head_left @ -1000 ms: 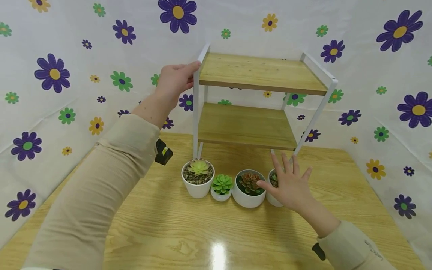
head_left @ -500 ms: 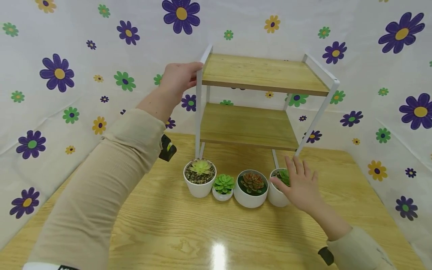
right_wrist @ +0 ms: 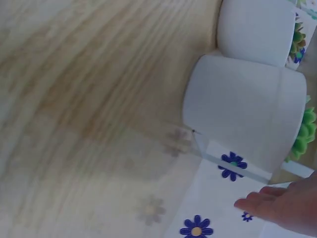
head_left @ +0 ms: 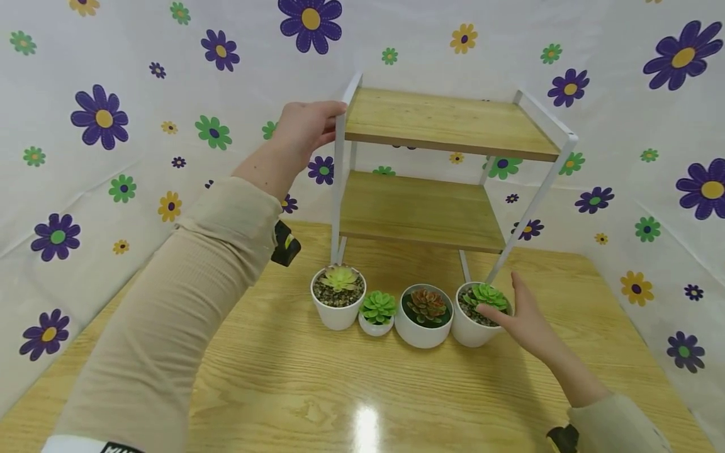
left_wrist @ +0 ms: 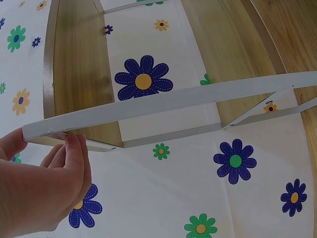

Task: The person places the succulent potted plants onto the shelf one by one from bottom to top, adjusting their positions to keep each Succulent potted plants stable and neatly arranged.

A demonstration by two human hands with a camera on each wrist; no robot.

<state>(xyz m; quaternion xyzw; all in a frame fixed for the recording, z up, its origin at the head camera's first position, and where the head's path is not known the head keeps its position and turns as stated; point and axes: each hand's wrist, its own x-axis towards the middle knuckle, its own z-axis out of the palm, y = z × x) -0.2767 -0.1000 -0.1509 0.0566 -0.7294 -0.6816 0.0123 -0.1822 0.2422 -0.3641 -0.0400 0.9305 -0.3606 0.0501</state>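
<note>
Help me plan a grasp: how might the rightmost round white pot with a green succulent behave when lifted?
The white pot looks smooth, so may slip; its even, uncreased shape suggests stiffness; the dark pebbly fill could add weight.

White flower-patterned backdrop (head_left: 396, 25) behind a wood-grain tabletop (head_left: 283, 384).

Four white pots (head_left: 337, 316), four succulents (head_left: 377, 307), one stand (head_left: 530, 211), two wooden shelves (head_left: 419, 211), one table (head_left: 294, 377).
</note>
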